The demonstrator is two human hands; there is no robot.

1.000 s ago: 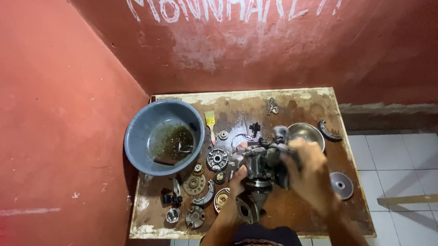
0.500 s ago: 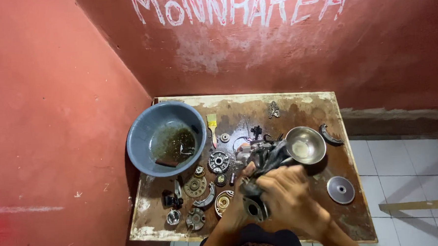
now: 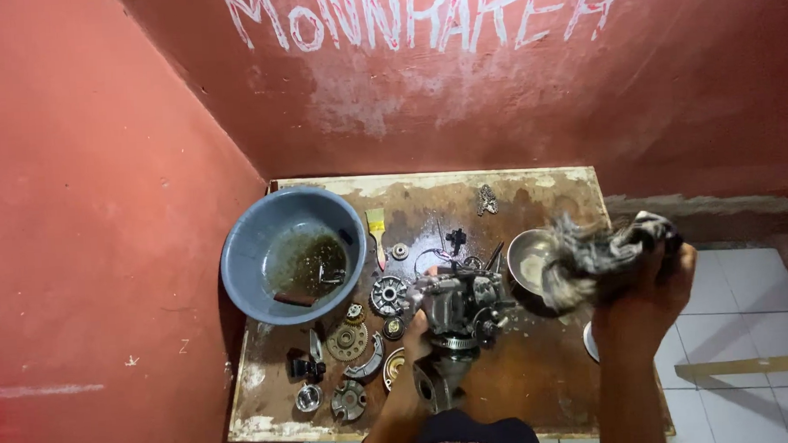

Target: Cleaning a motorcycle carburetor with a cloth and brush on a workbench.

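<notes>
Head cam's looking straight down: left hand [image 3: 411, 364] is wrapped round the engine part [image 3: 456, 321], holding it on the table [image 3: 542, 374]. Right hand [image 3: 646, 303] is fisted on a rag [image 3: 595, 257], up off to that part's right, over the steel bowl [image 3: 530, 262]. Gears [image 3: 348, 340] lie left of the grip, blue basin [image 3: 293, 252] beyond them.

bare tabletop [image 3: 543, 379] at front right, blue basin [image 3: 293, 254] and scattered metal parts [image 3: 348, 341] crowding left
</notes>
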